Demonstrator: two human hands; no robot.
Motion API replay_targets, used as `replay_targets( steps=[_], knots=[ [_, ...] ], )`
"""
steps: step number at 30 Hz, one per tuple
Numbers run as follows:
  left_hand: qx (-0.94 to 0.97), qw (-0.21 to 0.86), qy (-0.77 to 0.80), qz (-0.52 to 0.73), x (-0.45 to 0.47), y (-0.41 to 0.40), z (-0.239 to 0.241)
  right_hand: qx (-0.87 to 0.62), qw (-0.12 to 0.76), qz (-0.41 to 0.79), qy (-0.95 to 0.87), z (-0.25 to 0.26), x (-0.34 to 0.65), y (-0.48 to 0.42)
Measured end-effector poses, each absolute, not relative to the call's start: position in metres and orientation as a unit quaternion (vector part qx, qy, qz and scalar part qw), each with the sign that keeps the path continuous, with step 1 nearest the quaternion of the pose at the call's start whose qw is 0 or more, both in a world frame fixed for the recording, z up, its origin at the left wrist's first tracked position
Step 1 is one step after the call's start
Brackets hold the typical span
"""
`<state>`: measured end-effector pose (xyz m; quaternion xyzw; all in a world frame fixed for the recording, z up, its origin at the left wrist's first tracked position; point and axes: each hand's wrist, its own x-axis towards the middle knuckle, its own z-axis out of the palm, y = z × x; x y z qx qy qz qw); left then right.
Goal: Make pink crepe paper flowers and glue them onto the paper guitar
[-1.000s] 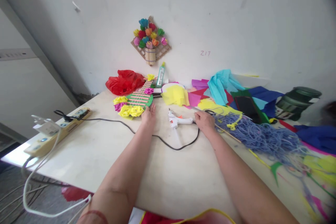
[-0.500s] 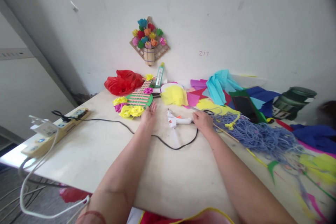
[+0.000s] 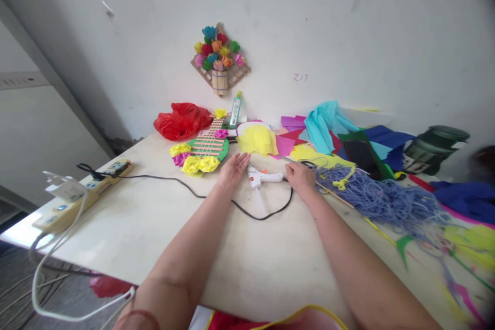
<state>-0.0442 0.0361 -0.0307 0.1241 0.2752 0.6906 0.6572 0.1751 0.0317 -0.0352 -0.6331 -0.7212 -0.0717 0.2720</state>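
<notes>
My left hand (image 3: pixel 234 170) is open, palm turned up, beside the nozzle end of a white hot glue gun (image 3: pixel 266 177) lying on the table. Just left of that hand rests a green guitar-shaped craft (image 3: pixel 211 145) with thin strips, strings and yellow and pink crepe-paper flowers. My right hand (image 3: pixel 300 179) is curled closed at the handle end of the glue gun, near its black cord (image 3: pixel 270 215). What its fingers hold, if anything, is hidden. Scissors (image 3: pixel 308 164) lie just behind it, and a thin wooden stick (image 3: pixel 334 196) is beside it.
A power strip (image 3: pixel 83 196) with plugs sits on the left. Red plastic (image 3: pixel 181 121) and a green bottle (image 3: pixel 235 110) are at the back. Tangled blue yarn (image 3: pixel 379 196), coloured paper (image 3: pixel 328 126) and a dark green jar (image 3: pixel 435 149) fill the right side.
My left hand has moved right, away from the guitar craft and closer to the glue gun. The craft has shifted slightly right. My right hand has hardly moved.
</notes>
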Motion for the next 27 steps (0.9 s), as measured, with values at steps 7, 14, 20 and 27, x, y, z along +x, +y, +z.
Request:
replay_targets(
  steps=[7, 14, 20, 27],
  knots=[
    [0.311, 0.554, 0.342, 0.692, -0.035, 0.025, -0.024, -0.633, 0.321, -0.071, -0.701, -0.034, 0.175, 0.032],
    [0.426, 0.221, 0.468, 0.742, -0.039, 0.015, -0.011, -0.644, 0.374, 0.010, -0.668, -0.015, 0.153, 0.027],
    [0.330, -0.128, 0.576, 0.737, -0.096, 0.019, -0.006, -0.532, 0.431, 0.219, -0.695, 0.009, 0.087, 0.022],
    [0.244, -0.164, 0.633, 0.716, -0.123, 0.025, -0.022, -0.530, 0.368, 0.505, -0.573, 0.002, 0.007, 0.037]
  ],
)
